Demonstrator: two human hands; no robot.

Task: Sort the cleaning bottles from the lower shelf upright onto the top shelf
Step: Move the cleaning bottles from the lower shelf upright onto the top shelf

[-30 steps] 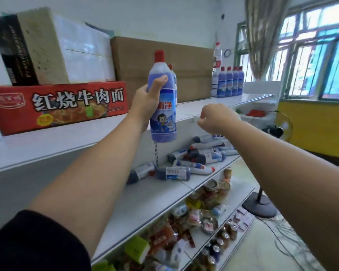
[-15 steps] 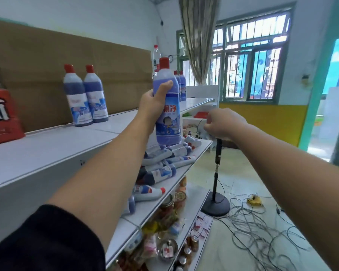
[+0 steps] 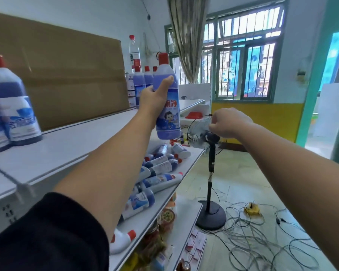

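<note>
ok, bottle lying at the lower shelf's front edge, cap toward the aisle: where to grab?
Grip the bottle round its mid-body, at the label, coming from the aisle side and above. It lies on its side on the lower shelf with nothing on top, and its neck tapers too narrow.

held bottle [image 3: 167, 114] label | red characters, last reads 净 | labels on other bottles [image 3: 18, 114] | blurred, unreadable

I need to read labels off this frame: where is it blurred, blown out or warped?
Head view: the two upright bottles at near left are smeared, labels unreadable; the held bottle in the left hand is sharper, its large print legible; the window is bright, partly washed out; the wide lens bows the top shelf edge.
</note>
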